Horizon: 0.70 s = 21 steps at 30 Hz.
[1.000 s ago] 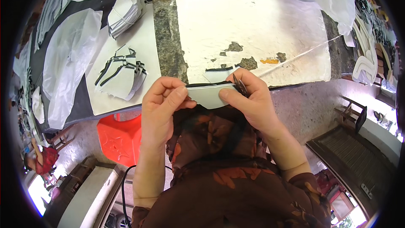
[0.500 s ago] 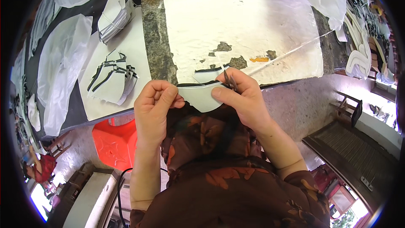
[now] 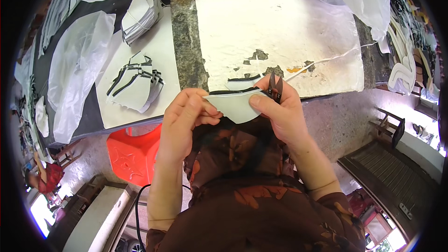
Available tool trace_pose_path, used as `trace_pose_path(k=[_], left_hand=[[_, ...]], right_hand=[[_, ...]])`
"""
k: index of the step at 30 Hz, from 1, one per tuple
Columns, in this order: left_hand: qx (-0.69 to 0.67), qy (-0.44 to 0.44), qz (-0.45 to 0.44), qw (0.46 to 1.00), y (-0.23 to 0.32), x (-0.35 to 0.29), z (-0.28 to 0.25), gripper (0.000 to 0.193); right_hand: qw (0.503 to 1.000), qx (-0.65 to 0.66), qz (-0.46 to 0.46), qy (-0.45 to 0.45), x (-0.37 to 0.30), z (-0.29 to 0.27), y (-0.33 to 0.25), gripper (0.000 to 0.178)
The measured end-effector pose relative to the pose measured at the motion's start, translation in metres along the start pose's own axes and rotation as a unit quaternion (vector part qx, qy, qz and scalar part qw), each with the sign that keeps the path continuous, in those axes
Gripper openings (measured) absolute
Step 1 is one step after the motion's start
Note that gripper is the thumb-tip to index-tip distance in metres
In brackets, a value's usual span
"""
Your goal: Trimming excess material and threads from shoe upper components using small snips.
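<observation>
Between my hands, over the table's near edge, is a pale grey-white cut panel (image 3: pixel 234 108) with a black strip along its top edge. My left hand (image 3: pixel 185 114) pinches its left corner with closed fingers. My right hand (image 3: pixel 285 112) grips the right end, thumb on the face. Tucked in that same hand are small dark snips (image 3: pixel 276 85), their tips pointing up and away. Just beyond the panel lies a similar black-edged piece (image 3: pixel 243 82). A thin white strip (image 3: pixel 322 60) runs from near my right hand to the far right.
The white sheet (image 3: pixel 280 23) lies on a worn, mottled board. To its left are a fanned pile of black-edged panels (image 3: pixel 135 86), a tied bundle of pieces (image 3: pixel 140 18) and clear plastic (image 3: pixel 77 70). A red stool (image 3: pixel 133 156) stands below the table's left part.
The whole scene has shifted slightly to the right in view. The snips in my right hand now point more upright. Both hands keep their hold on the panel.
</observation>
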<state>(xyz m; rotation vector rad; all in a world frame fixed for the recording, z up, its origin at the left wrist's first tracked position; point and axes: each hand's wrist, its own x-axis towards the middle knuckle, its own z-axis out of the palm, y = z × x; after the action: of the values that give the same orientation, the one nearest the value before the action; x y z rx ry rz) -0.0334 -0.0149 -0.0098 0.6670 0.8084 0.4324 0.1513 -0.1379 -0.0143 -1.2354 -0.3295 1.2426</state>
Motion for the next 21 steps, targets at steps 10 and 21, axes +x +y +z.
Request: trace_pose_path(k=[10,21], left_hand=[[0.348,0.084,0.189,0.915,-0.010,-0.007,0.000,0.011],[0.089,0.017,0.114,0.989,-0.013,0.004,0.012,0.019]], right_hand=[[0.982,-0.177,-0.059,0.034,-0.002,0.004,0.001,0.013],[0.982,-0.184,-0.039,0.031,0.008,-0.002,-0.012,0.023]])
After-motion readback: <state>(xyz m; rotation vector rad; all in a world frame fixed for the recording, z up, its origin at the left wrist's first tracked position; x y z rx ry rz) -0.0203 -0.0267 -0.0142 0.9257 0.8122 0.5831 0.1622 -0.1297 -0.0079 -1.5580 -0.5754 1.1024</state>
